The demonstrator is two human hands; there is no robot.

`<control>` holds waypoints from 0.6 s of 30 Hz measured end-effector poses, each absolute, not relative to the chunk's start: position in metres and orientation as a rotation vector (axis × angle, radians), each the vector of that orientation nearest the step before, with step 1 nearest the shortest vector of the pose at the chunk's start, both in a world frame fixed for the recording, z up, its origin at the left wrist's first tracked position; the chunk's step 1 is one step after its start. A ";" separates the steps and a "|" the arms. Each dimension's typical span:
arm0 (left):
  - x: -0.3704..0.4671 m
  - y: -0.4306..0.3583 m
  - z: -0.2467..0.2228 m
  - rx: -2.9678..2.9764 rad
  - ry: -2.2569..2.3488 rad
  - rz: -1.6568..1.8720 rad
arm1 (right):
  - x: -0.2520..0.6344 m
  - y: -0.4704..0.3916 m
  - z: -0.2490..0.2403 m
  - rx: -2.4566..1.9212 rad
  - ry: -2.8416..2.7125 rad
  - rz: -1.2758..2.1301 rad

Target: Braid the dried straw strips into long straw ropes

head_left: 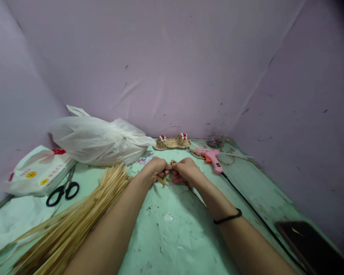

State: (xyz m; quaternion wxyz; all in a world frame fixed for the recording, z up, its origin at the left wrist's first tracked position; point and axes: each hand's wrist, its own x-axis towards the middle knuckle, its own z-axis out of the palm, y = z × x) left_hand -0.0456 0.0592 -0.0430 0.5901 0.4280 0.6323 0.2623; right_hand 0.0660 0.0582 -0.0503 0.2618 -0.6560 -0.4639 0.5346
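Observation:
My left hand (159, 169) and my right hand (185, 170) meet over the middle of the table, both with fingers pinched. Between them is a small piece of braided straw (173, 163), its top showing above the fingertips. A loose strip of straw (162, 181) sticks out below my left hand. Most of the piece is hidden by the fingers. Just beyond lies a woven straw item (172, 143) with two red-and-white bead flowers on it. A bundle of dry straw strips (103, 202) runs along my left forearm.
Left of the straw are black-handled scissors (64, 190), a white tissue pack (43, 172) and a knotted white plastic bag (100, 141). A pink glue gun (213, 158) with a black cord lies to the right, near a clear container (215, 142). A dark phone (309, 244) rests at the near right.

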 end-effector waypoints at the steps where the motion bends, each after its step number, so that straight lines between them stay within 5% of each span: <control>1: -0.046 0.059 -0.044 1.015 1.456 0.597 | 0.067 0.058 -0.049 -1.775 -1.225 1.473; 18: -0.025 0.037 -0.019 1.946 1.912 0.501 | 0.073 0.059 -0.048 -1.710 -1.202 1.577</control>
